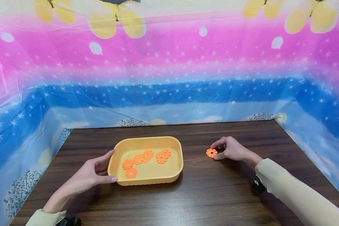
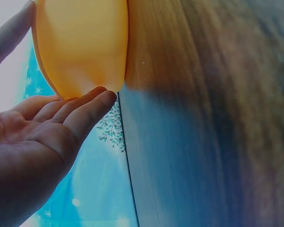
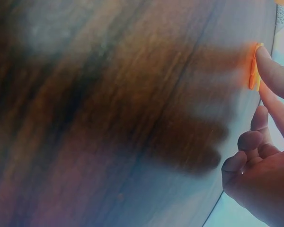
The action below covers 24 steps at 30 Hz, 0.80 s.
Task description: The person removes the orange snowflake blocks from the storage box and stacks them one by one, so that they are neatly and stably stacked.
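Tub: a shallow tub [image 1: 153, 171] in yellow, smooth and plastic-looking, a rounded rectangle with a rolled rim and walls that taper inward toward the base. It is the landmark for every place below.
Tub contents: loose discs [image 1: 131, 176], thin, orange and toothed round the edge like flowers, each apparently with a small centre hole. Most lie in an overlapping chain toward the tub's left side; a couple overlap near its right wall. The overlaps make an exact count uncertain.
Left hand: the left hand [image 1: 87, 174] is at the tub's left end, thumb on the near left corner and fingers against the end wall, parted just enough to grip that end.
Right hand: the right hand [image 1: 232, 150] is well to the right of the tub, its thumb and index finger nearly closed on one orange disc [image 1: 208, 153]; the other fingers curl in loosely.
Held disc: right of the tub and outside it, flat, slotted round the edge, with a dark hole in the middle. Whether it touches the wood cannot be told.
Table: the table [image 1: 192, 201] under the tub has dark brown wood grain with a soft sheen.
Room: a stretch of wood lies between the tub's right wall and the held disc; more wood runs in front of the tub, and a narrower strip behind it reaches the table's far edge.
Backdrop: a creased cloth [image 1: 164, 56] hangs behind and to both sides of the tub, printed with snowflakes, balloons and yellow butterflies over pink and blue bands.
Sleeves: a cream sleeve [image 1: 293, 191] and a black wristband [image 1: 259, 184] lie to the tub's right.
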Tool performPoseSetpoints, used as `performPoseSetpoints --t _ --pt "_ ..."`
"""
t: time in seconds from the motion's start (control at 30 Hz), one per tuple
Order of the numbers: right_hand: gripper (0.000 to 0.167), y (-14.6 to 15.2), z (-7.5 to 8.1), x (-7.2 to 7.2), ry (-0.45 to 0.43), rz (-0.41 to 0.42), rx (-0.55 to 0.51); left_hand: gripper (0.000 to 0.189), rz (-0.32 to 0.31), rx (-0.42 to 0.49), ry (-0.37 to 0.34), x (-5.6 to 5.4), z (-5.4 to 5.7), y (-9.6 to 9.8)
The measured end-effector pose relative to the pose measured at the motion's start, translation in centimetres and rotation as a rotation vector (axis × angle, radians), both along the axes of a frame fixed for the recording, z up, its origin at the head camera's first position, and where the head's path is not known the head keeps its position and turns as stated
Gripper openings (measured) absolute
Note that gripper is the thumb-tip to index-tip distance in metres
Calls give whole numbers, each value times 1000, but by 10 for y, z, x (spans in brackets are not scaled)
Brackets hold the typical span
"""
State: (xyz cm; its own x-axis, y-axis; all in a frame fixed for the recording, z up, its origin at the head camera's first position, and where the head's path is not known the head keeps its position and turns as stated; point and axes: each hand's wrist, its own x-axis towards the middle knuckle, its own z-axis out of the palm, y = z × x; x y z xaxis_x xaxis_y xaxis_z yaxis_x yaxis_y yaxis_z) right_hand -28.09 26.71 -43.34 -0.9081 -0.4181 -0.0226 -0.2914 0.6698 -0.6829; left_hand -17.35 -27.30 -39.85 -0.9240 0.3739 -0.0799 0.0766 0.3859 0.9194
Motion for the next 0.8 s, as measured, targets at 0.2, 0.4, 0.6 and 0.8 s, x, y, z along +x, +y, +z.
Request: performPoseSetpoints --t 0.2,0.4,0.6,0.8 --pt "36 -3 1 2 7 1 -8 102 6 -9 -3 0 0 0" --pt "36 -3 0 2 11 -3 -6 103 14 -14 -7 0 0 1" --pt "37 -1 -3 2 13 -4 8 103 14 -20 -2 -1 -1 1" --pt "38 -2 -2 2 23 2 4 102 13 -17 -4 -1 -1 1"
